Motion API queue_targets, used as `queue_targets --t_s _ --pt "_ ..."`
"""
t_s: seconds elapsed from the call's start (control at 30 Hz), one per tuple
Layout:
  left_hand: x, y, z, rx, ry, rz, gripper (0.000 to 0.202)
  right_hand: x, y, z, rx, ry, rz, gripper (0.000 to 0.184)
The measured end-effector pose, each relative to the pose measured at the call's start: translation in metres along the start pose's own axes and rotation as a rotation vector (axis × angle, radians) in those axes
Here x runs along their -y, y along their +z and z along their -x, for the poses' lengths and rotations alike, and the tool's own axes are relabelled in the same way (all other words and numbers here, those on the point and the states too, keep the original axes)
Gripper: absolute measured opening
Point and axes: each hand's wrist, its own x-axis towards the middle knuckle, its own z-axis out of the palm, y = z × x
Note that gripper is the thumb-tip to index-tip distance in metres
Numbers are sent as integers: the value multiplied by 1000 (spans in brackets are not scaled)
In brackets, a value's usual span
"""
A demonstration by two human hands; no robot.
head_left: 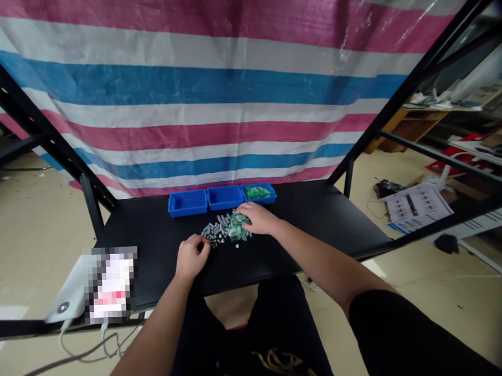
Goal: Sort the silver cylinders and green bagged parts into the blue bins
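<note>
A loose pile of small grey cylindrical pieces (pixel 212 232) lies on the black table, mixed with shiny silver bits. Green translucent pieces (pixel 236 232) cover the pile's right side. My right hand (pixel 256 217) reaches over them from the right, its fingers and thumb curved around some of the green pieces. At the pile's left edge is my left hand (pixel 191 256), with thumb and fingers pinched together. Whatever sits between those fingertips is too small to make out. Just behind the pile, a blue bin (pixel 259 201) contains more green pieces.
Two further blue bins, a left one (pixel 188 212) and a middle one (pixel 225 205), stand in the same row. A white device (pixel 70 290) and a blurred-out item lie at the table's left edge, with cables below. Black frame posts and a striped sheet (pixel 230 89) enclose the back.
</note>
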Motion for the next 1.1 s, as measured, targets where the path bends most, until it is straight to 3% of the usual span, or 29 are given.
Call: queue_targets --t_s 0.1,0.27,0.33,0.4,0.53,0.6,0.7,0.8,0.87,0.93,1.0,1.1 --pt "0 0 0 -8 4 -2 22 5 13 -1 95 41 42 56" --pt "1 0 1 -9 -3 0 22 -3 22 -2 50 112 31 38" --pt "1 0 1 -14 -1 2 22 -8 26 -3 -53 146 -70 29" --pt "1 0 1 -13 3 6 23 -15 32 -6 -220 267 -271 23" --pt "0 -1 0 -9 9 1 23 -36 28 -17 -530 550 -762 31" --pt "0 -1 0 -10 7 -5 23 -50 14 -20 -665 573 -731 36" --pt "-1 -1 0 -7 -2 -3 23 -70 -9 -19 -758 507 -319 37" --pt "-1 -1 1 -9 1 7 22 -85 -18 -14 -510 589 -22 36" --pt "0 -1 1 -12 5 7 22 -90 -16 -12 -261 655 67 34" --pt "0 -1 1 -13 7 4 22 -92 -14 -11 -104 673 99 35" --pt "0 -1 1 -14 5 -1 22 -90 -16 -12 -70 684 107 37" --pt "0 -1 1 -12 -1 -2 22 -72 -22 -12 -178 667 131 30"
